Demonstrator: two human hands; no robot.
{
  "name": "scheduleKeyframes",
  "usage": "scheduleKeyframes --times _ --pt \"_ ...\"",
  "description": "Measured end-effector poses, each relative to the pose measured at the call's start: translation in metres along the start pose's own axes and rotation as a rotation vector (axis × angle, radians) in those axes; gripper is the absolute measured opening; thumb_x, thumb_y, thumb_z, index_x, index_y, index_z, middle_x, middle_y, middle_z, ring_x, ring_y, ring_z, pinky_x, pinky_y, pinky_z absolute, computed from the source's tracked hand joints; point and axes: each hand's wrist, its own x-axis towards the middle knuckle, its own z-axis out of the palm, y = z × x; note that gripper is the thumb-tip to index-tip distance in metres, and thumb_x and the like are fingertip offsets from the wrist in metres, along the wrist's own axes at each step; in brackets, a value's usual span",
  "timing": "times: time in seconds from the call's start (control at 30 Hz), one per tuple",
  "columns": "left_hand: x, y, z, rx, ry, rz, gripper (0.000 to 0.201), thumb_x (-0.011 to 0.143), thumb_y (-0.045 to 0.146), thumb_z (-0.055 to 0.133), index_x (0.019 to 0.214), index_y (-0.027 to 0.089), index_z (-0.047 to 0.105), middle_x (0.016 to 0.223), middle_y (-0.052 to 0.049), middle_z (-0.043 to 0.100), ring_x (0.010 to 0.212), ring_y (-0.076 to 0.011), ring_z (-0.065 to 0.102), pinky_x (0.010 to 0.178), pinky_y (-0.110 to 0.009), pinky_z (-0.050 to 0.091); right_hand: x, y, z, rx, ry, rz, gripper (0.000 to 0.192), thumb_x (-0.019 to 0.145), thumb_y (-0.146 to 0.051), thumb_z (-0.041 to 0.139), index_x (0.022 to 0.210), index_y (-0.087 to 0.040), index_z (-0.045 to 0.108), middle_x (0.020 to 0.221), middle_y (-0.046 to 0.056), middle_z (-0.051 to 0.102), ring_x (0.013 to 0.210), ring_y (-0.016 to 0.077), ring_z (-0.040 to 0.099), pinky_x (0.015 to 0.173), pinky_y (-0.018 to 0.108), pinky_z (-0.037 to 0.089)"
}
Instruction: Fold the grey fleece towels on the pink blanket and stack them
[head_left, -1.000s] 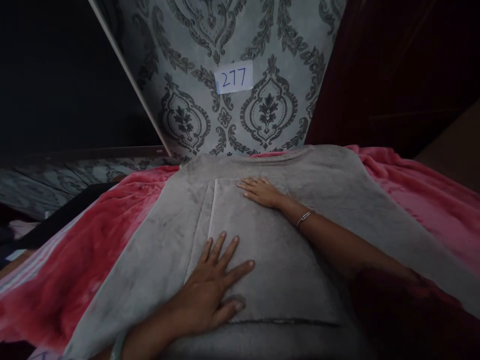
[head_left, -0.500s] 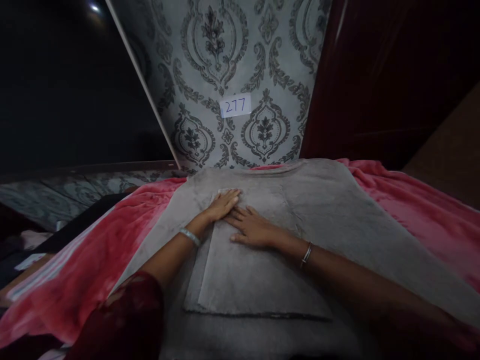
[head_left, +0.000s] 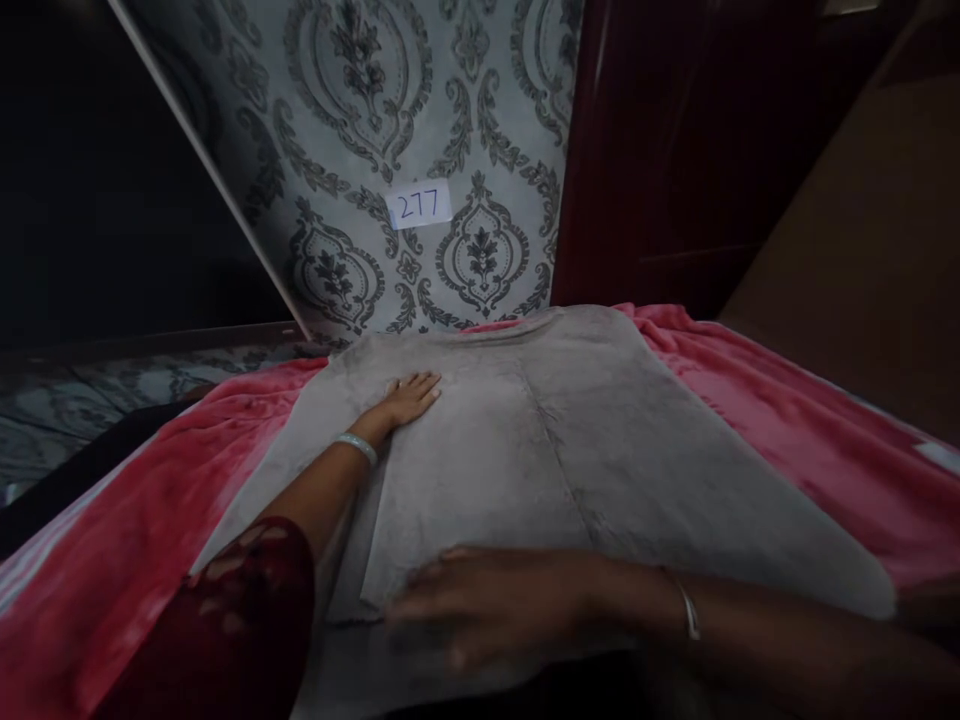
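Grey cloth [head_left: 480,460] lies beneath your flattened left hand [head_left: 409,400]; your blurred right hand [head_left: 499,605] hides part, its grip impossible to tell.

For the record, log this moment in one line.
left hand: on grey cloth | right hand: blurred, nearer camera | red blanket: underneath

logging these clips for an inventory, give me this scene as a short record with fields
main item: grey plush fabric, spread out with layers overlapping in the middle
beneath it: red cloth, showing on both sides
left hand: palm down on the far part of the fabric, pale bracelet on the wrist
right hand: over the near part, blurred; contact cannot be told
wall: patterned wallpaper with a card reading 277
left side: large dark panel
right side: dark red panel
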Motion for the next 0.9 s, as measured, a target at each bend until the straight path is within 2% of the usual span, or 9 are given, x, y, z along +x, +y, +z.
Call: scheduleKeyframes --times 0.07,0.13,0.17,0.27,0.4,0.5,0.7,0.8,0.9 --pt "0.002 0.013 -0.010 0.024 0.012 0.036 0.063 0.100 0.055 0.027 0.157 0.028 0.032 0.167 -0.008 0.019 0.154 -0.0348 0.012 0.119 -0.066 0.010 -0.004 0.016 -0.032 -0.006 0.170 0.061 0.053 0.107 -0.046 0.038 0.156 -0.025 0.036 0.157 0.004 0.041 0.145 0.0150 0.036 0.120 0.034 0.028" --pt "0.006 0.030 -0.020 0.029 0.035 0.168 0.062 0.101 0.055 0.027 0.157 0.030 0.033 0.168 -0.004 0.017 0.155 -0.0326 0.008 0.120 -0.065 0.005 -0.009 0.042 -0.063 -0.165 0.347 0.160 0.053 0.107 -0.043 0.040 0.153 -0.017 0.042 0.156 0.008 0.042 0.148 0.0196 0.029 0.123 0.040 0.021" --pt "0.008 0.040 -0.023 0.024 0.044 0.252 0.060 0.101 0.054 0.025 0.156 0.032 0.033 0.168 -0.002 0.018 0.155 -0.0304 0.008 0.121 -0.063 0.004 -0.011 0.057 -0.075 -0.241 0.375 0.216 0.053 0.106 -0.041 0.040 0.152 -0.015 0.043 0.157 0.009 0.041 0.150 0.0219 0.026 0.124 0.044 0.019" --pt "0.021 0.061 -0.022 0.020 0.032 0.387 0.055 0.103 0.051 0.023 0.154 0.036 0.037 0.167 0.000 0.023 0.155 -0.0293 0.011 0.120 -0.064 0.006 -0.016 0.099 -0.092 -0.391 0.311 0.342 0.055 0.105 -0.042 0.042 0.155 -0.019 0.038 0.161 0.009 0.033 0.152 0.0267 0.019 0.122 0.052 0.017" --pt "0.038 0.062 0.001 0.004 0.024 0.339 0.053 0.103 0.047 0.026 0.154 0.035 0.037 0.166 -0.001 0.024 0.154 -0.0285 0.017 0.120 -0.062 0.014 -0.022 0.122 -0.077 -0.504 0.228 0.379 0.063 0.102 -0.055 0.046 0.157 -0.027 0.034 0.166 0.009 0.019 0.153 0.0318 0.011 0.121 0.059 0.010" --pt "0.042 0.055 0.016 -0.022 0.093 0.352 0.053 0.103 0.048 0.026 0.154 0.037 0.037 0.166 0.000 0.026 0.152 -0.0275 0.024 0.120 -0.056 0.021 -0.028 0.104 -0.055 -0.485 0.160 0.297 0.067 0.100 -0.059 0.050 0.158 -0.030 0.032 0.167 0.006 0.015 0.153 0.0331 0.004 0.120 0.062 0.002" --pt "0.044 0.050 0.018 -0.040 0.107 0.400 0.054 0.103 0.053 0.023 0.153 0.039 0.038 0.165 0.000 0.029 0.144 -0.0298 0.036 0.113 -0.055 0.031 -0.051 0.025 -0.008 -0.137 -0.016 0.090 0.061 0.101 -0.040 0.054 0.157 -0.037 0.031 0.164 0.000 0.025 0.154 0.0252 0.005 0.123 0.056 0.001" --pt "0.045 0.051 0.019 -0.046 0.119 0.411 0.054 0.103 0.053 0.022 0.153 0.039 0.038 0.166 0.000 0.027 0.145 -0.0301 0.035 0.113 -0.055 0.031 -0.057 -0.005 -0.005 0.036 -0.075 0.101 0.059 0.104 -0.033 0.049 0.159 -0.036 0.028 0.163 0.000 0.026 0.153 0.0222 0.008 0.125 0.052 0.003" --pt "0.042 0.055 0.018 -0.047 0.102 0.388 0.054 0.103 0.050 0.023 0.154 0.037 0.036 0.166 0.000 0.025 0.148 -0.0301 0.031 0.117 -0.056 0.027 -0.052 -0.013 -0.018 0.113 -0.038 0.133 0.060 0.104 -0.038 0.048 0.160 -0.030 0.025 0.162 0.003 0.030 0.151 0.0183 0.021 0.125 0.041 0.017"
